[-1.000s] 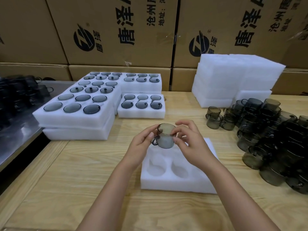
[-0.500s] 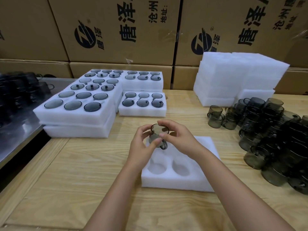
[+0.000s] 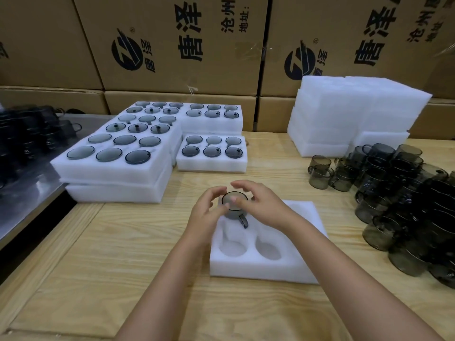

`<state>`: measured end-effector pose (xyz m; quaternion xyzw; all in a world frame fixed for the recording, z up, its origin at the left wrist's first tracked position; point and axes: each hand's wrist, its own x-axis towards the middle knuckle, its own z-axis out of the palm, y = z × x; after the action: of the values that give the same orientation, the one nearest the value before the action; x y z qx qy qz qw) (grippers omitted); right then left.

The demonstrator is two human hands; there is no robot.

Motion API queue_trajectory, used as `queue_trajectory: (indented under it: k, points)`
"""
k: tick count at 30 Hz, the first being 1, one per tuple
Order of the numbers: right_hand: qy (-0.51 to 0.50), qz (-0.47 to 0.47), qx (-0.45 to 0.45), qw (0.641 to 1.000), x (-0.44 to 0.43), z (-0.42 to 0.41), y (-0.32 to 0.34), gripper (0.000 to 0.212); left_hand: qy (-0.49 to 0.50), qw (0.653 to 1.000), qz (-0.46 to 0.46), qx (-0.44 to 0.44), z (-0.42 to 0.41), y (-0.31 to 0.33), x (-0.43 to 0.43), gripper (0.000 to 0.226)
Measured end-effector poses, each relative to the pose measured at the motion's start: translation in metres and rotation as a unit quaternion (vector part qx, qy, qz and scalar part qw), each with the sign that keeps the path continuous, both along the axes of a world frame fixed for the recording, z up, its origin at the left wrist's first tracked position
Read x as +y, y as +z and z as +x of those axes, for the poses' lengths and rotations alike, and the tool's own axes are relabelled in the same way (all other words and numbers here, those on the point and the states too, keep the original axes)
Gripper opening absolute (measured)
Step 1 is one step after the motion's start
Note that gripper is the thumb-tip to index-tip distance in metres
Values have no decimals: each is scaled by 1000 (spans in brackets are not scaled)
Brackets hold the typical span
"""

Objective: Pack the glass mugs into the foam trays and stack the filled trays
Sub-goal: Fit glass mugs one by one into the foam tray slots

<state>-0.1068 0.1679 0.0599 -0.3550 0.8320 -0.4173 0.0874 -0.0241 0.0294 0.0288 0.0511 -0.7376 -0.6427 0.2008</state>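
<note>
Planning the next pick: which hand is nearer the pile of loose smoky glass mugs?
Right. The right hand sits left of the pile of loose smoky glass mugs; the left hand is farther left.

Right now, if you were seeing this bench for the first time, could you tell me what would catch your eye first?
At the centre, the left hand grips a smoky glass mug over a back pocket of a white foam tray, the right hand touching its rim. A dark pile of loose mugs crowds the right side of the wooden table, and filled trays sit stacked at the left.
</note>
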Motion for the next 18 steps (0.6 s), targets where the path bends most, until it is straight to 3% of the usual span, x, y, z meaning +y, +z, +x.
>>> queue_trajectory:
  k: [2, 4, 7, 10, 15, 17, 18]
  points:
    - [-30, 38, 82, 995, -13, -2, 5, 45, 50, 999, 13, 14, -9, 11, 3, 27]
    - [-1, 139, 153, 978, -30, -2, 6, 48, 70, 996, -46, 21, -19, 24, 6, 31]
    - [30, 350, 175, 920, -41, 0, -7, 67, 8, 979, -203, -27, -33, 29, 11, 35]
    - [15, 432, 195, 880, -41, 2, -18, 75, -21, 932, -353, -79, -39, 18, 14, 34]
    - [11, 434, 187, 881, -44, 2, -19, 75, -10, 933, -354, -68, -41, 11, 11, 32]
    - [8, 400, 186, 897, -44, 4, -20, 69, 4, 962, -269, -51, -40, 10, 13, 28]
    - [2, 376, 184, 908, -43, 3, -21, 63, 14, 983, -178, -36, -39, 10, 14, 25]
